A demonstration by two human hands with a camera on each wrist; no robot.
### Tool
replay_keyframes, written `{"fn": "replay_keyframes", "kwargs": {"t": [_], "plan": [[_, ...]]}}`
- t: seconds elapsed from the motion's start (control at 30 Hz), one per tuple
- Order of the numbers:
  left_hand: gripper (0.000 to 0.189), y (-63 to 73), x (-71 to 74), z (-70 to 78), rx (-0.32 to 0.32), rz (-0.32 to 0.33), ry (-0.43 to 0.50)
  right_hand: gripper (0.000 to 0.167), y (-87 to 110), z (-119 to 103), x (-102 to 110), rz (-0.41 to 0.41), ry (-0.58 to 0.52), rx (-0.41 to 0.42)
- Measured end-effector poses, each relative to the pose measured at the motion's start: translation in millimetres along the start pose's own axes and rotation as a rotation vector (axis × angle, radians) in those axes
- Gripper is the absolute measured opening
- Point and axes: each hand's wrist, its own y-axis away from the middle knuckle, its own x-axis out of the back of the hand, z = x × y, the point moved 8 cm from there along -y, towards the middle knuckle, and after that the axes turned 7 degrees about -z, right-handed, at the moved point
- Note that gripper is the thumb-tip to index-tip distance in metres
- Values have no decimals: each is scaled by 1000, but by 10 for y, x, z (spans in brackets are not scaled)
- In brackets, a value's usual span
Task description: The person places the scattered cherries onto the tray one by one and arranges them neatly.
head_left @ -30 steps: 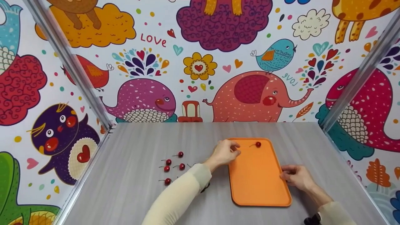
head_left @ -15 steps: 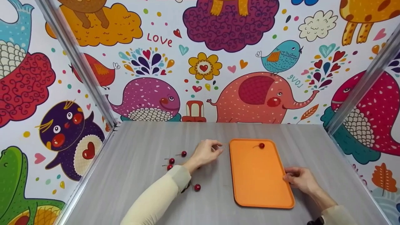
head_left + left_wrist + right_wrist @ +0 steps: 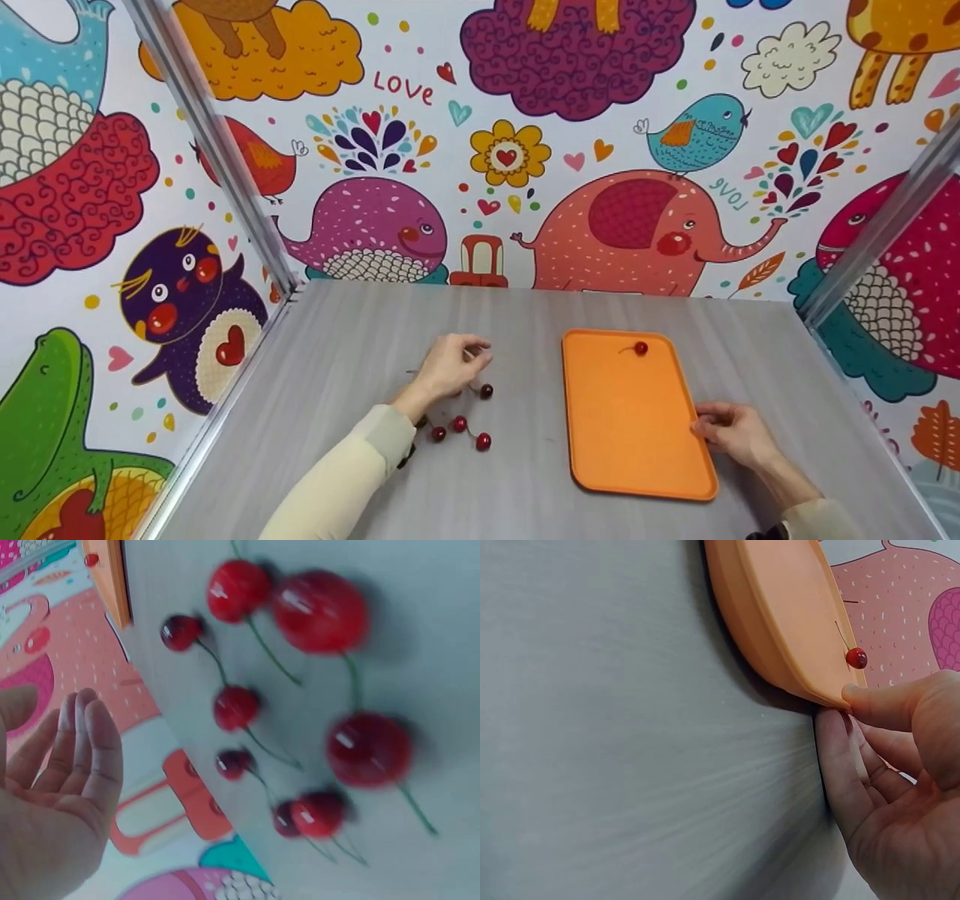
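An orange tray (image 3: 630, 427) lies on the table, bearing one dark red cherry (image 3: 641, 348) with a stem near its far end. My right hand (image 3: 739, 433) pinches the tray's right edge, thumb on the rim and fingers beneath it, as the right wrist view shows. Left of the tray, my left hand (image 3: 451, 366) hovers above several stemmed cherries (image 3: 484, 441), partly hiding some of them. In the left wrist view its fingers are loosely bent with nothing between them, and the loose cherries (image 3: 367, 750) lie apart from the hand.
The grey tabletop (image 3: 345, 330) meets walls printed with cartoon animals at its back and sides. Metal posts (image 3: 217, 150) stand at the back corners. A stretch of table separates the loose cherries from the tray.
My left hand has moved left from over the tray to above the loose cherries. My right hand stays at the tray's edge. The head view has shifted slightly.
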Motion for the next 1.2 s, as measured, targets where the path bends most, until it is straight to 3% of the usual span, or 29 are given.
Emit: {"fn": "replay_keyframes", "kwargs": {"t": [0.1,0.37,0.47,0.63,0.7,0.9,0.97,1.2], "plan": [[24,75,140,-135,21,55,-9,43,17,-17,11,14,24,20],[20,350,490,-619,150,166,-65,44,16,-57,-4,10,55,54],[21,394,521,-956,144,171,-120,44,21,-58,-5,5,52,56],[19,392,424,-1628,180,139,-248,45,29,-38,-6,-6,33,47],[17,447,424,-1626,232,108,-284,45,31,-29,-11,-11,25,45],[12,660,519,-1114,321,67,-364,47,23,-20,-22,-20,5,43],[11,686,515,-1067,328,64,-390,48,24,-16,-26,-19,2,44],[6,676,472,-1126,321,84,-403,46,27,-25,-9,11,24,62]]}}
